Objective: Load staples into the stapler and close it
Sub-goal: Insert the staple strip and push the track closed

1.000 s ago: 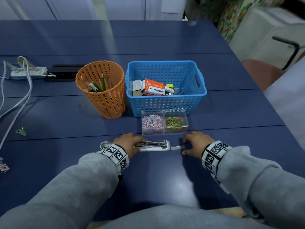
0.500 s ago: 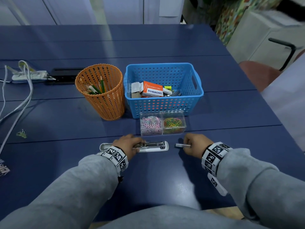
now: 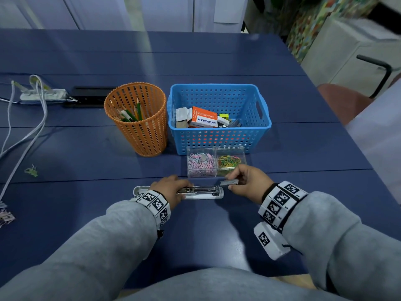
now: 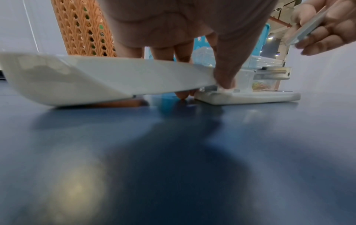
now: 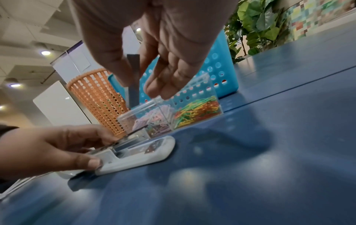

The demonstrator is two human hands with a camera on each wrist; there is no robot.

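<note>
A white stapler (image 3: 201, 193) lies folded out flat on the blue table (image 3: 195, 235), its metal magazine facing up. My left hand (image 3: 184, 189) grips it near the hinge, thumb on the near side and fingers on the far side. My right hand (image 3: 233, 181) pinches a grey strip of staples (image 3: 226, 182) just above the stapler's right end, clear of the table. From the left wrist, the white lid (image 4: 96, 76) and base (image 4: 250, 95) rest on the table, with the staples (image 4: 308, 25) up at the right. The right wrist view has the staples (image 5: 133, 79) over the stapler (image 5: 138, 152).
Right behind the stapler stands a clear two-part box of paper clips (image 3: 217, 164). Behind that are a blue basket (image 3: 217, 85) of stationery boxes and an orange pen cup (image 3: 138, 120). A power strip with cables (image 3: 41, 94) lies far left, a chair (image 3: 342, 101) at the right.
My right hand has picked the staple strip up off the table by the stapler's right end and now holds it raised. My left hand stays on the stapler.
</note>
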